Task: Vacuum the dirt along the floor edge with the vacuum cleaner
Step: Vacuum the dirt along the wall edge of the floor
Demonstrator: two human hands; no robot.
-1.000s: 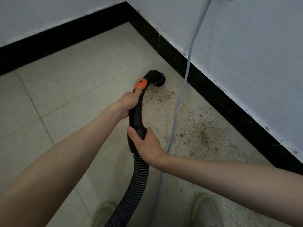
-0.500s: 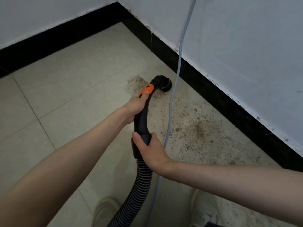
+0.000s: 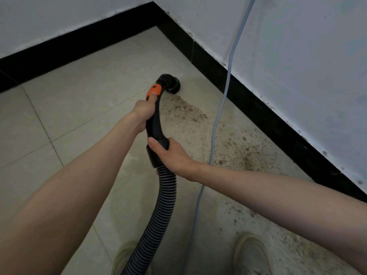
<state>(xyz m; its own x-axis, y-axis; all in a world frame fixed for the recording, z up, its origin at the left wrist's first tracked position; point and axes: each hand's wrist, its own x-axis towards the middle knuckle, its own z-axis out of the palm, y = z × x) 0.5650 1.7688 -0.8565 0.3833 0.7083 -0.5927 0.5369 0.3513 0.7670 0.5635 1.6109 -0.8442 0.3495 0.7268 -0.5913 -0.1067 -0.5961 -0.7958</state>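
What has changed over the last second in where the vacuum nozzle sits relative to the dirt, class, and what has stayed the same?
The nozzle has moved forward toward the corner and now sits just past the far end of the dirt patch. Nothing was taken up or let go: the left hand still grips the black handle with its thumb on the orange slider, and the right hand still holds the cuff above the ribbed hose. The grey cable still hangs beside the wall.

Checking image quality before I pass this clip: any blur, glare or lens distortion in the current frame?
Head view: soft, even light without glare or hard shadows; both hands, left and right, and the black vacuum nozzle with orange collar look reasonably sharp; wide-angle bending shows in the black skirting board; brown dirt stays readable.
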